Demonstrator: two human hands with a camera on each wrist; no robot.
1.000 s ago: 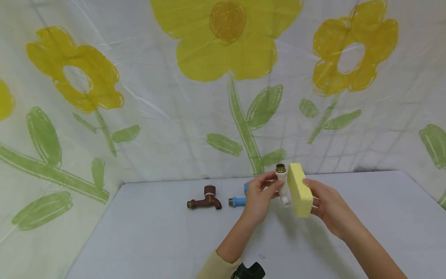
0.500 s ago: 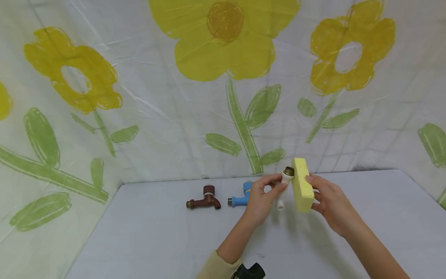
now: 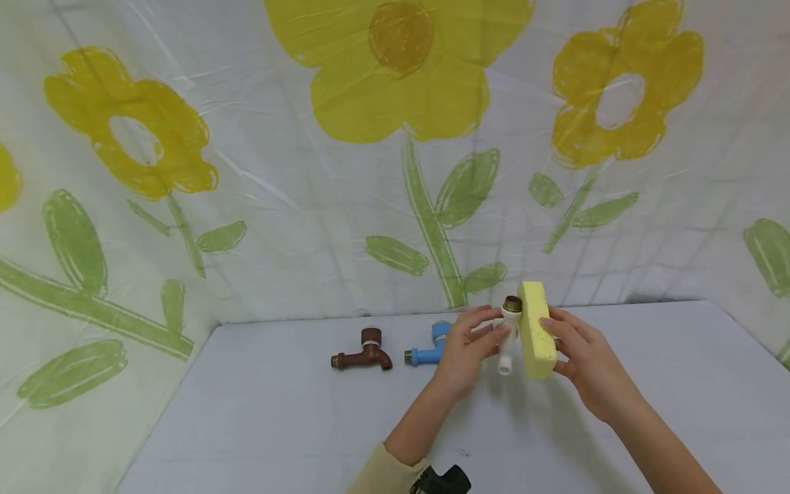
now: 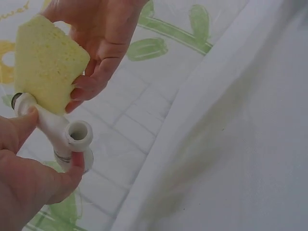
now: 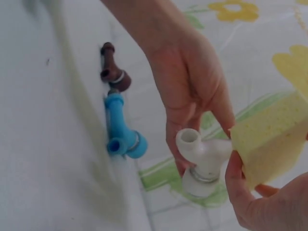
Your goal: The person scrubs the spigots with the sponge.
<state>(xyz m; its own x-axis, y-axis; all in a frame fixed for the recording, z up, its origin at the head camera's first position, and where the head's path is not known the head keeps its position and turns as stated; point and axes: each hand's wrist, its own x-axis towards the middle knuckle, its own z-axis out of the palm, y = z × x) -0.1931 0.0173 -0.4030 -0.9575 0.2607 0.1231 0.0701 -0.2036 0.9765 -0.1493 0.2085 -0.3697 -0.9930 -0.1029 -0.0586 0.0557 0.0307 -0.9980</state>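
Above the table, my left hand (image 3: 463,353) pinches a white faucet (image 3: 507,343) between thumb and fingers, its brass threaded end up and its spout pointing down. My right hand (image 3: 589,357) grips a yellow sponge (image 3: 537,333) by its edges, close against the faucet's right side. In the left wrist view the sponge (image 4: 48,62) meets the faucet's pipe (image 4: 50,125) near the threaded end. The right wrist view shows the white faucet (image 5: 209,156) with its spout opening and round handle, beside the sponge (image 5: 272,139).
A brown faucet (image 3: 364,353) and a blue faucet (image 3: 426,353) lie on the white table (image 3: 278,412) left of the hands, the blue one partly behind my left hand. A flower-printed sheet (image 3: 278,206) hangs behind the table.
The faucet has shifted slightly right and lower, its tilt changing along the way. The sponge has risen a little and turned slightly. Both hands keep their hold.
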